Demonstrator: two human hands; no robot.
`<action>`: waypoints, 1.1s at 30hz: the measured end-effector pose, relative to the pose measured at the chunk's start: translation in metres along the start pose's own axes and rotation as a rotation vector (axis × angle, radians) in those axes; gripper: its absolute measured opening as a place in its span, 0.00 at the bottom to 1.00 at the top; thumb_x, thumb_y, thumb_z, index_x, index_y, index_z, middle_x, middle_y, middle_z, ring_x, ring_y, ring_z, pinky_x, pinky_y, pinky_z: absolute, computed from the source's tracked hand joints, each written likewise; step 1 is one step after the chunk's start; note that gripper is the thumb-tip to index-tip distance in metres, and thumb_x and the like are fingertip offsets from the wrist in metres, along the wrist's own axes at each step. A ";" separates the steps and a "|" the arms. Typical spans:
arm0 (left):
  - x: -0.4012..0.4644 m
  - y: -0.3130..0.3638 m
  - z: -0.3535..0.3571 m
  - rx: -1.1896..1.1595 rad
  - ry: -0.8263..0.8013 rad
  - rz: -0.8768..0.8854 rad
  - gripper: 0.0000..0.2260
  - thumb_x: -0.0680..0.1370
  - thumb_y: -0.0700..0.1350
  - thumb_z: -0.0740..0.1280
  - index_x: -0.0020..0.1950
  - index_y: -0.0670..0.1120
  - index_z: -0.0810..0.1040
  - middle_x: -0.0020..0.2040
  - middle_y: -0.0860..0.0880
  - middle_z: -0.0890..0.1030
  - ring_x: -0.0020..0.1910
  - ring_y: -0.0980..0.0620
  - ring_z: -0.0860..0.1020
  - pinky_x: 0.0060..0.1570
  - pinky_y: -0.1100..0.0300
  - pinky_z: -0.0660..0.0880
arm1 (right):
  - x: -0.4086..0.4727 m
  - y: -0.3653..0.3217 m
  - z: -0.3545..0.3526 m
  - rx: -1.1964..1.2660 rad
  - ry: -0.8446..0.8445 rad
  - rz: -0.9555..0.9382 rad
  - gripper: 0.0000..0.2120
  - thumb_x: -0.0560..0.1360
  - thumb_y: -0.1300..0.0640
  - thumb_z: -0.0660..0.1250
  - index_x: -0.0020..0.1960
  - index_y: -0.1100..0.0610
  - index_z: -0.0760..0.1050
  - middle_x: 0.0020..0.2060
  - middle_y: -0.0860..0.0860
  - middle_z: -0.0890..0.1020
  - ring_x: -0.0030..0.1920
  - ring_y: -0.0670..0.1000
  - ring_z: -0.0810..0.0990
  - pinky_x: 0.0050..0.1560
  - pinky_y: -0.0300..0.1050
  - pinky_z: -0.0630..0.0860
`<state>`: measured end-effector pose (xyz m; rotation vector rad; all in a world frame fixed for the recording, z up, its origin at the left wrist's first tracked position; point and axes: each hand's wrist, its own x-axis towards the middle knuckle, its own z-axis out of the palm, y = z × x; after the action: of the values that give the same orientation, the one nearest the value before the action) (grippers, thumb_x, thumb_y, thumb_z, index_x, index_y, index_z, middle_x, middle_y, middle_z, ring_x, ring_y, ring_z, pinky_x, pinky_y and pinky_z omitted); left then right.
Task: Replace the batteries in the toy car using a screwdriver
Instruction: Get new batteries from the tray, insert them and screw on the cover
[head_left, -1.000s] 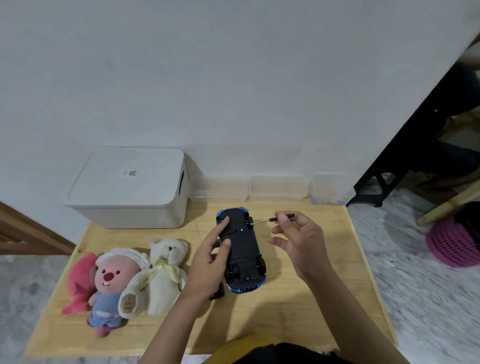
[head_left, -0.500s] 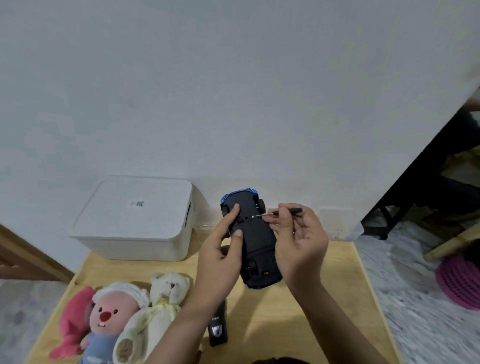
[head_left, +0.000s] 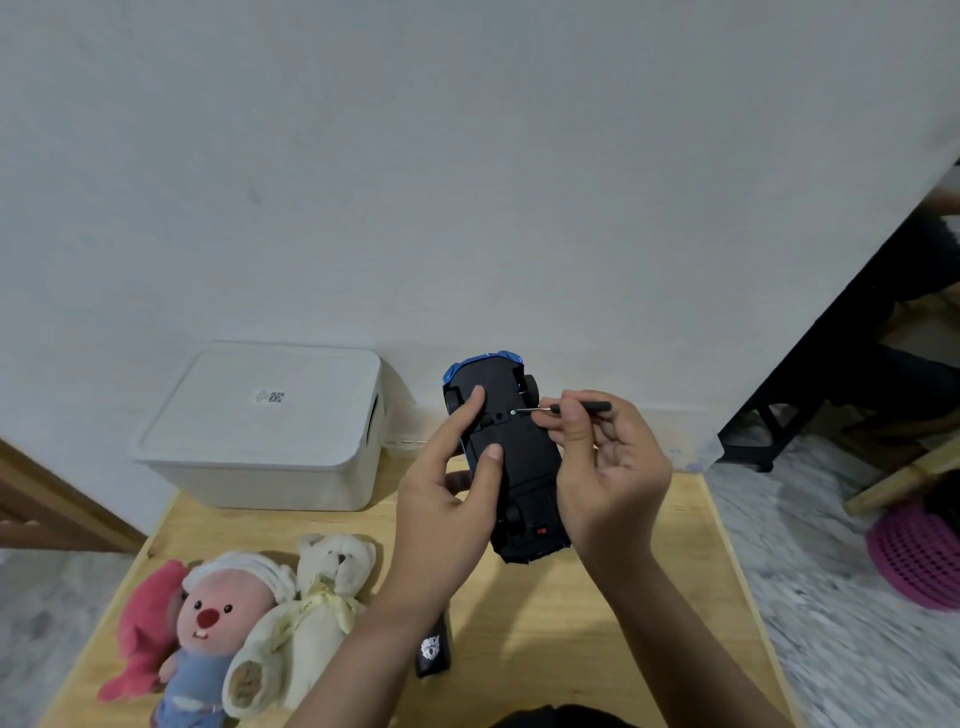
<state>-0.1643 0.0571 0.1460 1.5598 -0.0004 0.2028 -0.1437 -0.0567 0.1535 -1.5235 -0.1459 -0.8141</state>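
Note:
A blue toy car (head_left: 524, 457) is held up above the wooden table (head_left: 597, 623), its black underside facing me and its nose pointing up. My left hand (head_left: 447, 499) grips its left side, index finger and thumb lying on the underside. My right hand (head_left: 608, 467) pinches a small black screwdriver (head_left: 582, 407) held sideways. The screwdriver's thin metal tip touches a screw near the front of the car's underside.
A white lidded storage box (head_left: 265, 431) stands at the back left against the wall. Two plush toys (head_left: 234, 623) lie at the front left. A small black object (head_left: 434, 649) lies on the table below my left forearm. A pink basket (head_left: 919, 556) sits on the floor at right.
Both hands lifted the car off the table and brought it closer to me. The screwdriver tip moved from beside the front wheel onto the screw in the underside.

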 end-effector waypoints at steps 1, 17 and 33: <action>-0.001 0.000 0.001 -0.001 0.002 0.001 0.21 0.78 0.38 0.65 0.64 0.62 0.73 0.54 0.63 0.80 0.36 0.51 0.78 0.38 0.60 0.80 | 0.000 0.000 -0.001 0.005 0.000 0.002 0.02 0.76 0.58 0.63 0.47 0.55 0.75 0.39 0.53 0.83 0.41 0.48 0.85 0.42 0.40 0.79; -0.004 0.000 0.001 0.029 0.018 0.019 0.22 0.78 0.40 0.65 0.65 0.64 0.73 0.57 0.62 0.80 0.36 0.49 0.78 0.42 0.52 0.81 | -0.002 0.001 -0.003 -0.025 -0.052 -0.045 0.05 0.76 0.60 0.64 0.47 0.61 0.77 0.38 0.56 0.82 0.41 0.50 0.85 0.42 0.39 0.79; -0.003 -0.011 -0.007 0.043 -0.047 0.007 0.23 0.78 0.39 0.66 0.64 0.66 0.72 0.59 0.62 0.78 0.32 0.54 0.73 0.39 0.54 0.79 | 0.028 -0.009 -0.009 -0.120 -0.341 -0.043 0.08 0.73 0.67 0.69 0.48 0.58 0.80 0.39 0.53 0.83 0.40 0.49 0.84 0.40 0.41 0.80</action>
<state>-0.1666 0.0642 0.1347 1.6076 -0.0385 0.1724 -0.1313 -0.0741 0.1758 -1.7699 -0.3883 -0.5995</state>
